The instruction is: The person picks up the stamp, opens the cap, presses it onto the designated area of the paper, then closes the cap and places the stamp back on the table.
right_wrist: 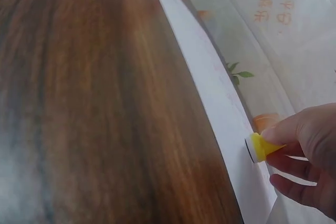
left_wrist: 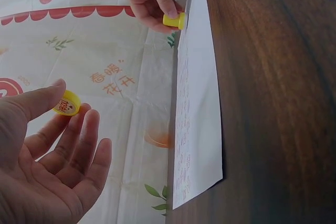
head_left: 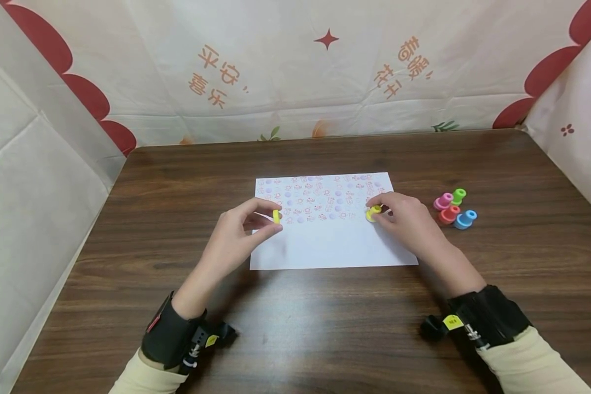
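Note:
A white sheet of paper [head_left: 325,246] lies on the table, its far half covered with rows of small red and purple stamped marks. Over its left edge, my left hand [head_left: 238,232] pinches a yellow stamp cap [left_wrist: 67,103] between thumb and fingertips; a small printed label shows on its round face. At the sheet's right side my right hand [head_left: 413,224] grips a yellow toy stamp [right_wrist: 257,148] by its handle. The stamp's face is tilted and close to the paper; whether it touches is hard to tell.
Right of the paper stand a pink stamp [head_left: 443,201], a green stamp [head_left: 458,196], a red stamp [head_left: 450,214] and a blue stamp [head_left: 465,219], grouped together. The brown wooden table [head_left: 300,328] meets a printed white cloth [head_left: 295,71] at the back.

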`<state>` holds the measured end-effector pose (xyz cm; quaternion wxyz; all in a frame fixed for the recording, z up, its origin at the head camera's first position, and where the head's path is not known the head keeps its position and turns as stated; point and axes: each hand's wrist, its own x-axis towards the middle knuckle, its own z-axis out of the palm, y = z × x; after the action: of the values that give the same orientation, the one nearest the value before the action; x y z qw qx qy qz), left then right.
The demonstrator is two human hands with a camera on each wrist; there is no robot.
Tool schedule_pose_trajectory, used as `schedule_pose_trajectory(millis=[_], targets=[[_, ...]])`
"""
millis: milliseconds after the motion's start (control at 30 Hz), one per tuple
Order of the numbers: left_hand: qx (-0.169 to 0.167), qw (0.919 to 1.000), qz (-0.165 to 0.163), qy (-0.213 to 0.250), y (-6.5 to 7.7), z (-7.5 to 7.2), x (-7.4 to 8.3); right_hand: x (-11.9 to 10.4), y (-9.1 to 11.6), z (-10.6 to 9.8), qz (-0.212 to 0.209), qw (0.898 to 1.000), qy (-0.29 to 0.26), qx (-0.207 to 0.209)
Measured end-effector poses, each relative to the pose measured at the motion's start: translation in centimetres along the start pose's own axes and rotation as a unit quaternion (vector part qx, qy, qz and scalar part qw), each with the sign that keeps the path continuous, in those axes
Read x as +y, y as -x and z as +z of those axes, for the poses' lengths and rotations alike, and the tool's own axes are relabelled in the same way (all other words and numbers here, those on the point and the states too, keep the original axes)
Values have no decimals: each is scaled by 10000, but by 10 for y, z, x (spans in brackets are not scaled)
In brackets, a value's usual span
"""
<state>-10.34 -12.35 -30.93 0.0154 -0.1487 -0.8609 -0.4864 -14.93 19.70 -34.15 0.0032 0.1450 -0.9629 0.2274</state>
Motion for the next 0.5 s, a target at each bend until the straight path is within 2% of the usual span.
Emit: schedule_pose_trajectory(millis=[233, 500], targets=[[1, 9999, 101, -16, -4, -3, 4, -4, -1, 1, -226, 9982, 555, -22], [-29, 9999, 124, -23, -7, -3, 4, -5, -4, 3, -329, 9971, 690, 30]])
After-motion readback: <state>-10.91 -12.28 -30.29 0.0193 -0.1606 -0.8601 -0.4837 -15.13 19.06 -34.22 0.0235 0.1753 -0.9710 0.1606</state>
